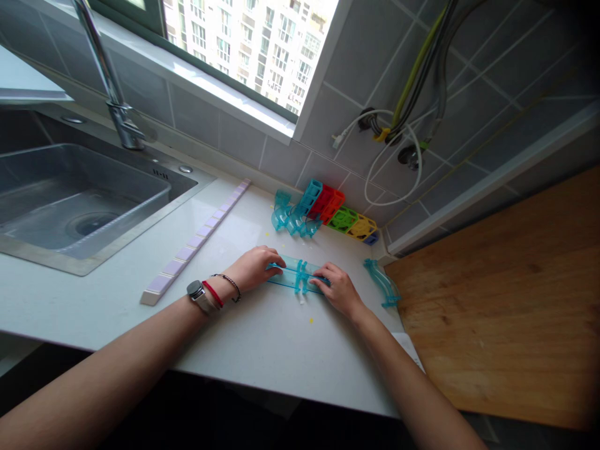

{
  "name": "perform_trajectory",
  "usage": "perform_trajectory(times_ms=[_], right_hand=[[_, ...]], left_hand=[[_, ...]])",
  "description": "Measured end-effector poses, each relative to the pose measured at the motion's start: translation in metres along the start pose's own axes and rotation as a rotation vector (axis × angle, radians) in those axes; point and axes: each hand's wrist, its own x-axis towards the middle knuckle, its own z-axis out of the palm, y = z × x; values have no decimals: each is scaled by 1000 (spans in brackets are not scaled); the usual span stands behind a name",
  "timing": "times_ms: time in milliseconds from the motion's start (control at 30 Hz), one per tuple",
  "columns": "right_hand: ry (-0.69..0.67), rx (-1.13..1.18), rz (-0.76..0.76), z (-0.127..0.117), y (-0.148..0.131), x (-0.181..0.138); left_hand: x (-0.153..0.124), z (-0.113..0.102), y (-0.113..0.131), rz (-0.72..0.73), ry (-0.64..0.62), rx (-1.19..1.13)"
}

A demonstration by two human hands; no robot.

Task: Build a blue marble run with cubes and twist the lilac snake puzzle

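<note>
Two clear blue plastic track pieces lie end to end on the white countertop (281, 337), with their clipped ends close together. My left hand (257, 265) pinches the left track piece (289, 282) by its upper side, thumb and fingers closed on it. On the right track piece (309, 284), my right hand (341, 289) has its thumb and fingers closed in the same way. Whether the two ends are locked together I cannot tell. Just beyond the hands stand several curved blue track pieces (293, 219).
Coloured plastic blocks (344, 219) line the wall. A curved blue track (383, 284) lies right, beside a wooden board (497, 300). A long lilac strip (197, 240) lies left, near the steel sink (107, 247) and tap (122, 122). Cables (412, 81) hang above.
</note>
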Motion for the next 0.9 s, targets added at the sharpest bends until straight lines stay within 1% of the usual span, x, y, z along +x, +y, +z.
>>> perform_trajectory(times_ms=[133,267,333,433,467,533,633,733,833,900], right_hand=[[22,55,-1,-3,-7,-4],[140,94,4,-12,-12,-10],[195,64,20,-22,-8,-11],[298,-16,86,-42,15,-11],[341,-42,127,-50,27,-11],[374,-94,238,-69,54,-12],[339,-197,408,-97,92,-19],[233,-255,542,-115,119,-33],[124,-267,662,-115,132,-47],[96,-273,704,-109,133,-53]], left_hand=[[-1,-1,2,0,-14,-4],[-2,-3,6,6,-14,-20],[-2,-5,9,11,17,-44],[-1,-10,13,14,121,-95],[-1,-11,14,12,162,-109],[-1,-14,14,4,237,-135],[0,-17,11,-16,309,-175],[0,-17,9,-30,325,-201],[0,-16,9,-34,307,-224],[0,-15,9,-43,294,-236]])
